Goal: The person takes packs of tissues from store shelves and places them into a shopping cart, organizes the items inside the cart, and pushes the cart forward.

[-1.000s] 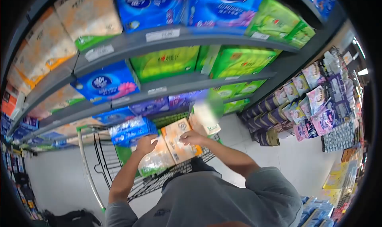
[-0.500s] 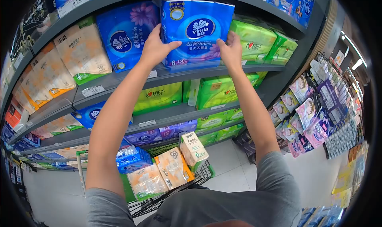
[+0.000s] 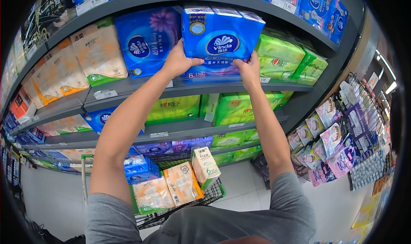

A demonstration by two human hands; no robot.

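Observation:
A blue Vinda tissue pack (image 3: 220, 32) is gripped between my two hands at the upper shelf, its top tilted toward me so the upper face shows. My left hand (image 3: 177, 61) clasps its left side, thumb across the lower front. On the right side my right hand (image 3: 249, 68) holds it the same way; the fingers behind are partly hidden. Another blue Vinda pack (image 3: 145, 41) stands just left of it on the shelf. Green tissue packs (image 3: 278, 58) sit to the right.
Below stands a shopping cart (image 3: 216, 195) holding a blue pack (image 3: 140, 170), orange-and-cream packs (image 3: 182, 182) and a white-green Face pack (image 3: 206, 169). The shelf edge (image 3: 128, 90) runs beneath my hands. A rack of hanging packets (image 3: 329, 133) is at right.
The held pack has tipped toward me, with its top face now visible. My right hand has shifted lower on it. The whole view has shifted slightly.

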